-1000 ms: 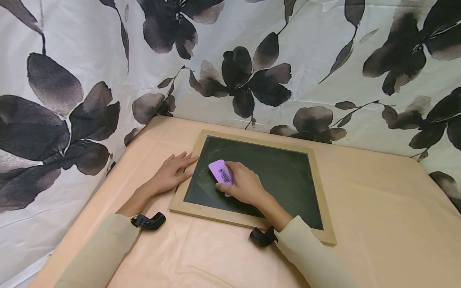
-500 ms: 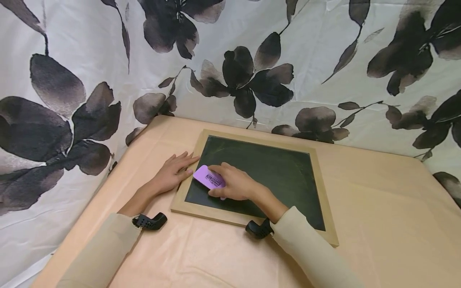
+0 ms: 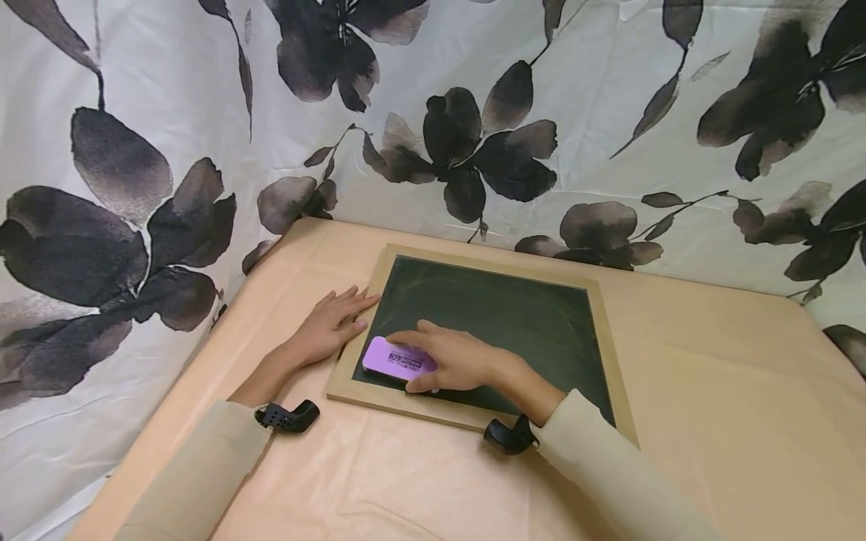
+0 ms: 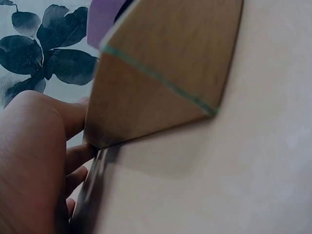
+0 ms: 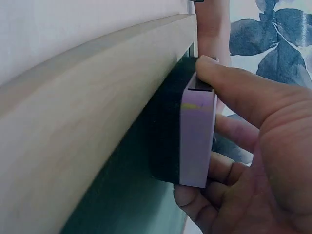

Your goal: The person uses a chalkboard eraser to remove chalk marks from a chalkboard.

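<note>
A small chalkboard [image 3: 514, 323] with a light wooden frame lies flat, slightly turned. My right hand [image 3: 467, 359] holds a purple board eraser [image 3: 395, 359], printed "MAGNETIC", near the board's lower left corner. In the right wrist view, thumb and fingers grip the sides of the eraser [image 5: 197, 141], its dark felt [image 5: 165, 126] facing the board beside the wooden frame [image 5: 112, 83]. My left hand [image 3: 328, 327] rests at the frame's left side, fingers extended and fingertips on the wood. The left wrist view shows that hand [image 4: 34, 161] against the frame's corner [image 4: 146, 87].
A peach cloth [image 3: 731, 376] covers the table under the board. Behind it hangs a white curtain [image 3: 595, 90] with dark flowers, also along the left. Black wrist cameras sit on both wrists. Faint chalk smears show at the board's far corners.
My right hand has swept the eraser left, then toward me into the lower left corner, turning it nearly parallel to the near frame edge. The left hand has stayed at the frame.
</note>
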`<state>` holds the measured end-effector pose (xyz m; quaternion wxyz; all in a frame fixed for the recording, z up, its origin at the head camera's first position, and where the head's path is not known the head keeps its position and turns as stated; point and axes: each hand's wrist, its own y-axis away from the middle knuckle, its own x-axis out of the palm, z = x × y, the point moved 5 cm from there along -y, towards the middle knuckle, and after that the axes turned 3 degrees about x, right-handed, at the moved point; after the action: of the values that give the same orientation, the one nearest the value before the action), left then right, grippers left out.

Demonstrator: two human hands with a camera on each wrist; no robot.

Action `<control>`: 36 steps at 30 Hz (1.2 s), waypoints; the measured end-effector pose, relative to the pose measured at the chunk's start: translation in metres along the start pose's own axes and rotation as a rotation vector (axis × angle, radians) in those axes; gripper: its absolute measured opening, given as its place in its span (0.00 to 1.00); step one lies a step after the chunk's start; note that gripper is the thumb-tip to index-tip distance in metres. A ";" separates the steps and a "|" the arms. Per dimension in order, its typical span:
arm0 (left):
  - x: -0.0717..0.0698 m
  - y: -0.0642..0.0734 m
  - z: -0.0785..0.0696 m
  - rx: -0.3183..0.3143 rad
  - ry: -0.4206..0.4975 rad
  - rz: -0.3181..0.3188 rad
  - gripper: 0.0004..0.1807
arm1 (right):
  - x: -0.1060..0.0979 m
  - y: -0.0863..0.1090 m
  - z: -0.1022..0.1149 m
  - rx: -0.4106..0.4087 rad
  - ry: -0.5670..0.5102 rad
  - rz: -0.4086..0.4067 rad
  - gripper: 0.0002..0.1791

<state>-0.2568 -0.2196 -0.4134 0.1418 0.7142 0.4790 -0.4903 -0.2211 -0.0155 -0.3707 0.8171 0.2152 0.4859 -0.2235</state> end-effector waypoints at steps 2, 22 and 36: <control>0.001 -0.002 0.000 -0.001 -0.001 0.000 0.27 | -0.002 0.005 0.000 -0.023 0.021 0.007 0.38; 0.014 0.000 -0.006 0.002 0.030 -0.003 0.27 | -0.039 0.135 -0.091 0.139 -0.356 -0.261 0.37; 0.014 -0.004 -0.012 0.005 0.031 -0.010 0.27 | -0.079 0.272 -0.192 0.720 -0.125 -0.611 0.41</control>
<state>-0.2525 -0.2019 -0.4182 0.1304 0.7197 0.4834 -0.4810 -0.2329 0.3252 -0.3469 0.6151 0.3180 0.3685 -0.6203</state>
